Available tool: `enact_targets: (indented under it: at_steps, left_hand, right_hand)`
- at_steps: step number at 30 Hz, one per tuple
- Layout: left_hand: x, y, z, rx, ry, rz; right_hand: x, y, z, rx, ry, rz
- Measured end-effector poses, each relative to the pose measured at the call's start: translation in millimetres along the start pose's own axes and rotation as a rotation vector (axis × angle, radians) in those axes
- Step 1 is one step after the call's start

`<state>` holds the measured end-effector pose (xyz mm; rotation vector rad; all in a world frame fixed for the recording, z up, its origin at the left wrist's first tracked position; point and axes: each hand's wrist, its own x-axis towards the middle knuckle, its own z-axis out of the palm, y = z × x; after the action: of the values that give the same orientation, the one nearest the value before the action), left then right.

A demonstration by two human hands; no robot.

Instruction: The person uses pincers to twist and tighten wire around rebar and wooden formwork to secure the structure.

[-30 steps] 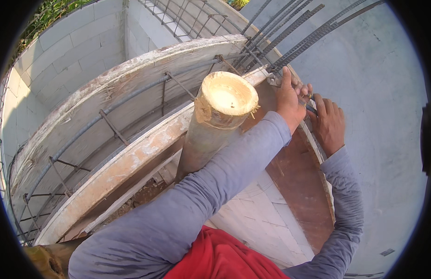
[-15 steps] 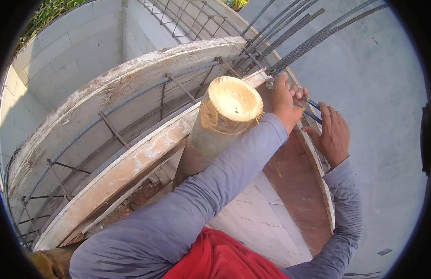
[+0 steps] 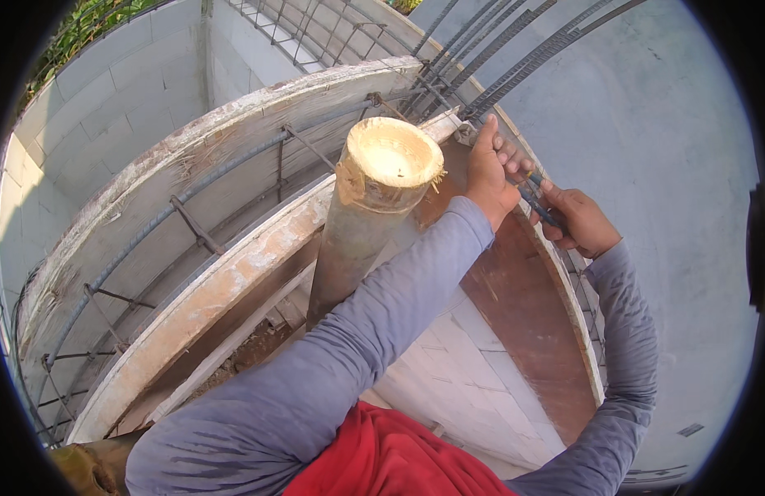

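Note:
Past the bamboo post (image 3: pixel 349 240), my left hand (image 3: pixel 491 178) is closed by the top corner of the brown form panel (image 3: pixel 523 322), its thumb pointing up. Out of its curled fingers come the dark blue handles of a pair of pliers (image 3: pixel 534 203). My right hand (image 3: pixel 585 221) is closed round the lower ends of these handles, on the outer side of the panel's edge. Both hands are on the tool; its jaws are hidden. Close beyond the left hand stand the lower ends of several ribbed steel bars (image 3: pixel 502 95).
A curved white-edged form board (image 3: pixel 225 107) and a second board (image 3: pixel 209 318) run to the left. Between them lies a steel bar cage (image 3: pixel 163 213). Block walls (image 3: pixel 122 87) stand behind. A grey concrete surface (image 3: pixel 688 273) extends on the right.
My right hand has gone from loosely spread fingers beside the handles to a closed grip on them. The handles have swung slightly. The whole view has shifted a little.

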<state>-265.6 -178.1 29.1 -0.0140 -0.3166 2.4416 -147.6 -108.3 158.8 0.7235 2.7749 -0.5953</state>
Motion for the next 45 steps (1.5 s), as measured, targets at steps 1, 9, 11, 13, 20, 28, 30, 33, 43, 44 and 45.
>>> enact_targets:
  at_steps: [1, 9, 11, 13, 20, 28, 30, 33, 43, 44, 45]
  left_hand:
    - [1, 4, 3, 0.01, 0.04, 0.006]
    - [5, -3, 12, -0.047, 0.136, 0.028]
    - [4, 2, 4, -0.015, 0.093, 0.004]
    - [4, 5, 6, -0.001, 0.155, 0.018]
    - [16, 5, 7, -0.139, 0.122, 0.007]
    - [13, 0, -4, 0.008, 0.155, 0.054]
    - [4, -1, 8, 0.078, 0.19, 0.092]
    - [4, -2, 4, 0.083, 0.092, 0.048]
    - [5, -3, 11, 0.066, 0.211, 0.052]
    - [4, -4, 10, 0.064, 0.205, 0.042]
    - [3, -6, 8, 0.062, 0.199, 0.03]
  right_hand:
    - [3, -3, 0, 0.047, -0.036, 0.042]
    - [20, 32, 32, -0.93, 0.687, -0.644]
    - [29, 27, 22, -0.565, 0.407, -0.541]
    - [30, 6, -4, 0.007, -0.046, -0.075]
    - [11, 7, 7, -0.549, 0.457, -0.565]
    - [30, 49, 17, -0.588, 0.398, -0.494]
    - [26, 23, -4, 0.201, -0.188, -0.052]
    - [30, 23, -12, 0.273, -0.234, 0.076]
    - [46, 62, 21, -0.715, 0.672, -0.573]
    - [48, 61, 9, -0.372, 0.365, -0.366]
    - [52, 57, -8, -0.029, 0.061, -0.153]
